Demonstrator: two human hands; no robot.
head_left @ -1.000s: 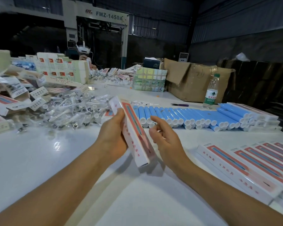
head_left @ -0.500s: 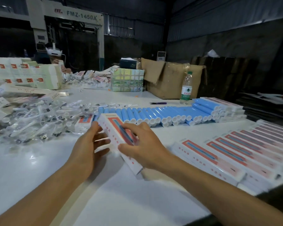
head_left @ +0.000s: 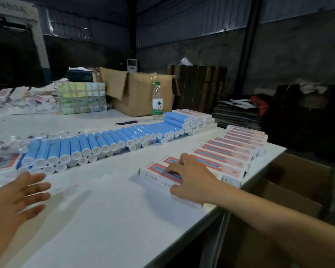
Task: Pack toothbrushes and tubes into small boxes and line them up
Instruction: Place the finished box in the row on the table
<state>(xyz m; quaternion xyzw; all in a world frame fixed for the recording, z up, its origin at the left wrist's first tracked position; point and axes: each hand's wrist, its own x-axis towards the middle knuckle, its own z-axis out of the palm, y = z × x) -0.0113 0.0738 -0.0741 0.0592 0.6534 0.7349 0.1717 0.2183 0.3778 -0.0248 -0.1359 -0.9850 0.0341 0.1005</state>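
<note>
We see the right hand resting with fingers spread on the nearest box of the row; the left hand hovers open, holding nothing, near the blue tubes.

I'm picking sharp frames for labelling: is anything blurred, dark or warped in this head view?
Head view: the left hand is motion-blurred, the right hand on the nearest box sharper; the background is dim; the white table is bright, with soft shadows by the hands; the wide lens bends the table edge.
</note>
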